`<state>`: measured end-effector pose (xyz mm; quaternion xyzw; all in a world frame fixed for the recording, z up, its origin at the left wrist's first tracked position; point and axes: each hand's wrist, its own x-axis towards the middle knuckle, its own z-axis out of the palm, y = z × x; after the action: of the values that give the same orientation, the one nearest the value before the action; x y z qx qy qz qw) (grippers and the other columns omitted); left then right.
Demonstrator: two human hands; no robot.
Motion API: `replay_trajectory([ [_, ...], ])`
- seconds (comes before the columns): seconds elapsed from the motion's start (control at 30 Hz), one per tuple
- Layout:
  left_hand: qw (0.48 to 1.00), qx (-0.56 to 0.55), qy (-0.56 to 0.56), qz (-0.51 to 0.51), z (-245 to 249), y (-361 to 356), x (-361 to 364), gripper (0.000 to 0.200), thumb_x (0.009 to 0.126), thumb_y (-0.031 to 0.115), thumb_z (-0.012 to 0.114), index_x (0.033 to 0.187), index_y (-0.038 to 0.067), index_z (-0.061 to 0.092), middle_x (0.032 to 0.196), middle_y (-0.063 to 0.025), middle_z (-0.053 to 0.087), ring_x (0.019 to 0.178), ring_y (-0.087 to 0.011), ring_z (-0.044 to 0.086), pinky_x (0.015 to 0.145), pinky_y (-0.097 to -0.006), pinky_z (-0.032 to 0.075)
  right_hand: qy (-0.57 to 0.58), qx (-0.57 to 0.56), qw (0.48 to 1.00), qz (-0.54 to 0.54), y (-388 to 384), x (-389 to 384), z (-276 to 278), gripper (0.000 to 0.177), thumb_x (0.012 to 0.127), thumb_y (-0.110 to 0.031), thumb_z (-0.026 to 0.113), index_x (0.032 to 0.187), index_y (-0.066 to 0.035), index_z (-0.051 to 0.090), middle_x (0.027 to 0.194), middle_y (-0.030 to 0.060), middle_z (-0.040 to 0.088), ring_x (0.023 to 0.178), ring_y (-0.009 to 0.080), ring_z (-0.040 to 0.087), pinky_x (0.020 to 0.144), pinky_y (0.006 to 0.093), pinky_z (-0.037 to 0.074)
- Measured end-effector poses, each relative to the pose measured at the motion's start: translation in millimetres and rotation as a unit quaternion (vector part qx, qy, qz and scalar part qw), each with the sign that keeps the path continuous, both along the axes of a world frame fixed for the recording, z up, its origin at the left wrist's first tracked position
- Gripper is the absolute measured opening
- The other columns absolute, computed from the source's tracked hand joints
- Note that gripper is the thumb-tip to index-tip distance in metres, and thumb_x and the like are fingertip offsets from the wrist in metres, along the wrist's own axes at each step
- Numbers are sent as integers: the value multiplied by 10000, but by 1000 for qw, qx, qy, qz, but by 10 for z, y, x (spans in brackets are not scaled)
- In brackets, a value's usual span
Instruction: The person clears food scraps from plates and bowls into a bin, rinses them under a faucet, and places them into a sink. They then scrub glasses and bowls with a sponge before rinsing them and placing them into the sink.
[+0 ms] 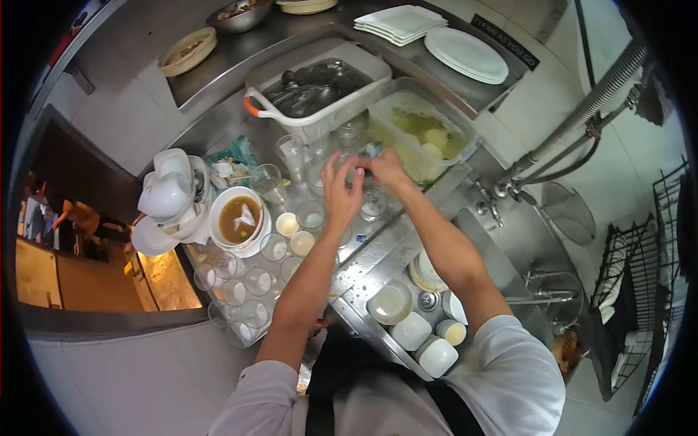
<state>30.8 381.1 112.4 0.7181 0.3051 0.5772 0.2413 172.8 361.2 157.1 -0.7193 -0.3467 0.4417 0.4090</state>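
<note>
My left hand (pixel 342 190) is over the crowded counter with its fingers spread, its fingertips close to my right hand (pixel 385 167). The right hand's fingers are curled together around a small bluish-grey thing (pixel 372 150), blurred and mostly covered, so its kind does not show. Clear drinking glasses (pixel 291 154) stand just left of and beneath the hands, one glass (pixel 373 203) directly below. Right behind the right hand is a clear plastic tub (pixel 456 138) of cloudy yellow-green water with pale round pieces in it.
A white basin (pixel 378 69) of cutlery stands behind. At left are stacked white dishes (pixel 169 192) and a bowl of brown soup (pixel 238 218). Several glasses (pixel 258 280) fill the front left. The sink holds bowls and cups (pixel 411 330). A spray hose (pixel 574 116) hangs at right; plates (pixel 465 54) sit behind.
</note>
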Motion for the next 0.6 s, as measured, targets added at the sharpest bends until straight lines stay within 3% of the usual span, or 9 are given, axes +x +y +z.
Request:
replay_trajectory([
  [0.1,986,-106,-122,-48,24,3,314,315,907,303,636,1071,35,651,1035,-137,649,957,-275,629,812,-404,492,275,95,955,-56,-415,-77,476,366,833,-211,735,1163,-98,625,1045,36,639,944,202,626,793,401,529],
  [0.17,924,-337,-123,-135,117,-14,402,399,915,417,611,1064,50,656,922,-108,675,842,-241,658,706,-395,517,86,112,982,129,-577,140,380,366,837,-182,739,1169,-104,606,1045,68,637,807,184,642,723,359,536],
  [0.23,736,-626,-38,-256,324,110,444,502,919,538,569,1056,64,658,817,-66,681,740,-212,664,614,-386,522,-116,119,916,365,-557,430,396,393,834,-214,755,1174,-105,590,1053,76,630,792,168,636,697,347,537],
  [0.27,682,-598,-18,-421,240,165,431,609,908,646,497,1133,92,615,921,-79,677,726,-218,663,571,-387,526,-124,134,942,283,-632,404,415,356,832,-241,759,1117,-81,619,1001,71,649,781,163,632,696,334,527],
  [0.37,644,-635,-129,-406,531,-167,546,527,973,563,443,1173,87,549,927,-117,646,750,-235,660,631,-352,567,-81,189,978,42,-622,412,522,366,822,-321,765,1010,-21,673,894,65,685,759,154,620,693,320,504],
  [0.47,664,-563,-177,-459,228,3,736,525,938,509,563,1253,98,476,1007,-127,628,845,-246,655,667,-371,584,41,220,953,-203,-8,971,190,473,823,-403,732,1033,17,668,905,103,692,786,198,638,710,362,506],
  [0.5,736,-518,-205,-385,212,-23,733,504,901,475,621,1213,96,506,1035,-131,623,856,-267,655,670,-392,574,26,207,932,-296,224,1389,20,506,837,-434,700,1043,27,667,923,131,703,815,239,665,733,385,516],
  [0.57,852,-400,-250,-227,252,-17,732,472,827,406,736,1134,92,564,1091,-139,614,879,-307,656,678,-433,555,-416,174,866,-216,408,1906,-201,526,879,-435,621,1114,35,647,1024,205,697,949,342,677,825,436,519],
  [0.6,924,-316,-138,-166,113,127,670,423,798,369,760,1051,74,595,1120,-152,598,900,-326,647,708,-438,551,-496,96,855,-122,361,2023,-417,487,885,-397,609,1134,21,640,1077,222,673,1002,366,649,852,455,510],
])
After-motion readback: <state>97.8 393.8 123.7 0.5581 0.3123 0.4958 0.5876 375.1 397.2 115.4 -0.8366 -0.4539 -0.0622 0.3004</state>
